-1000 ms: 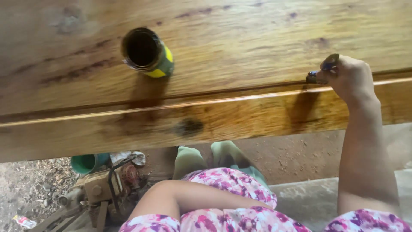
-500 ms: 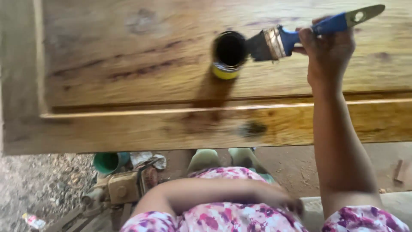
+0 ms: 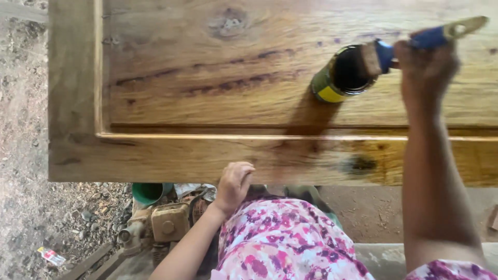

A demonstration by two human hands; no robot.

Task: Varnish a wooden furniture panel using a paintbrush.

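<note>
A large wooden panel [image 3: 207, 78] with a raised frame edge lies flat in front of me, its surface glossy. On it stands an open green-and-yellow can [image 3: 340, 75] of dark liquid. My right hand [image 3: 425, 67] grips a paintbrush [image 3: 415, 41] with a blue handle, and the bristles dip into the can's mouth. My left hand [image 3: 234, 182] rests with curled fingers at the panel's near edge, holding nothing. My flowered clothing [image 3: 290, 238] fills the lower middle.
Below the panel's near-left corner sit a small dusty engine-like machine [image 3: 166, 223] and a green cup-shaped container [image 3: 148, 192]. Gravelly ground [image 3: 26, 155] lies to the left, with a small scrap of litter [image 3: 51, 255]. A dark knot [image 3: 358, 165] marks the frame edge.
My right hand lifted the brush from the panel's right edge and brought it to the can, where the bristles now dip in. My view shifted left. My left hand rose to the panel's edge.
</note>
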